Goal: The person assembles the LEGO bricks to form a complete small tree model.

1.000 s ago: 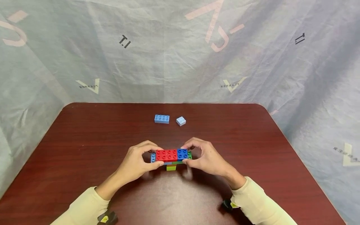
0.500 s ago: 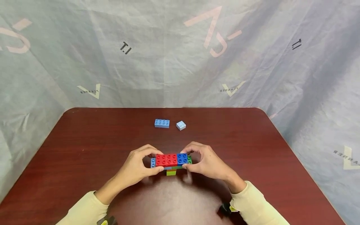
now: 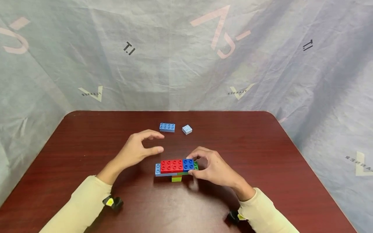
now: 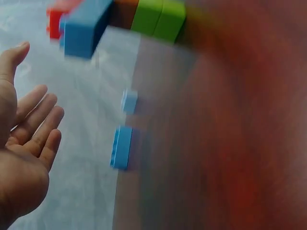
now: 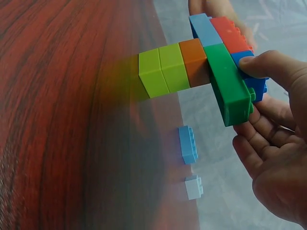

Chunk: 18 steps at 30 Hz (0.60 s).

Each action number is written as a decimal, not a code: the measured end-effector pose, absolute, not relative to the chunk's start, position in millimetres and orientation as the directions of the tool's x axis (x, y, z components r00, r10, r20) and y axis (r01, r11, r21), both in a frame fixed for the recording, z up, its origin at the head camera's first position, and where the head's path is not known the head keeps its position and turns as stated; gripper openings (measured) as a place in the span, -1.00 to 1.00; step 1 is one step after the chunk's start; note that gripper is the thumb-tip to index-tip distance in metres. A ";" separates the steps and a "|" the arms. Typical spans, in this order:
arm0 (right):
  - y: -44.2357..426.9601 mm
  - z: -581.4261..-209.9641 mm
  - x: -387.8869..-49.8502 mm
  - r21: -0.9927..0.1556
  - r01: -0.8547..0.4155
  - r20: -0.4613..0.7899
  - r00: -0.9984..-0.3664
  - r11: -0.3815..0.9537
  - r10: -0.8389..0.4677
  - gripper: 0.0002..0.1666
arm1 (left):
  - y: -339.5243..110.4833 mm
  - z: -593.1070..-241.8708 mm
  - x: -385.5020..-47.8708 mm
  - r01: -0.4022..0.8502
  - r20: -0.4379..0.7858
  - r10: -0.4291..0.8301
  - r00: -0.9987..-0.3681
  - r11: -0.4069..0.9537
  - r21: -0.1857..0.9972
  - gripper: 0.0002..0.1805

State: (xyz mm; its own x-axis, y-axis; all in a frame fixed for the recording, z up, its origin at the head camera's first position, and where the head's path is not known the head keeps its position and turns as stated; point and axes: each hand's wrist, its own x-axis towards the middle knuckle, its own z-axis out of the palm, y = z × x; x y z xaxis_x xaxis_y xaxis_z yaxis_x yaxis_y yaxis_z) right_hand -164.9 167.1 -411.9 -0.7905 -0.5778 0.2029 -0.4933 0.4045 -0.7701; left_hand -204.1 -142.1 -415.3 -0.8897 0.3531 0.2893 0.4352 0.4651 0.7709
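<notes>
A built stack stands on the table, its top layer a long red brick [image 3: 172,166] beside a dark blue brick [image 3: 188,164]. Beneath them lie a light blue brick [image 3: 158,169] and a green brick [image 5: 231,86]; an orange brick [image 5: 194,62] and two lime bricks [image 5: 164,71] form the column. The right hand [image 3: 215,168] pinches the dark blue brick between thumb and fingers. Holding nothing, the left hand [image 3: 137,149] hovers behind and left of the stack, thumb and fingers apart; in the left wrist view that hand [image 4: 29,143] shows its palm.
Toward the back of the dark red table [image 3: 233,136] lie a blue brick [image 3: 167,127] and, to its right, a small pale blue brick [image 3: 187,129]. A grey printed cloth [image 3: 169,58] hangs behind the table.
The left hand has let go of the red brick and moved back and slightly left. The right hand keeps its pinch, and the stack stays in about the same place.
</notes>
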 end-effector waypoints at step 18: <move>165.2 -411.0 -163.6 -0.770 -0.476 0.181 -0.802 0.425 -0.570 -0.61 | -154.9 -440.4 -310.0 0.343 0.151 0.390 -0.908 0.486 0.804 -0.45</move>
State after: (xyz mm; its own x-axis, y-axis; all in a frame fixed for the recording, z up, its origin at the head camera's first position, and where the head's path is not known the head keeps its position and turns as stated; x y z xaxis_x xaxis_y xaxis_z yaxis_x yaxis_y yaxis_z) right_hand -163.6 165.2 -411.0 -0.8017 -0.5697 0.1808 -0.4756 0.4249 -0.7702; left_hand -310.0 -154.9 -440.4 -0.9084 0.3899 0.1513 0.3426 0.4864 0.8037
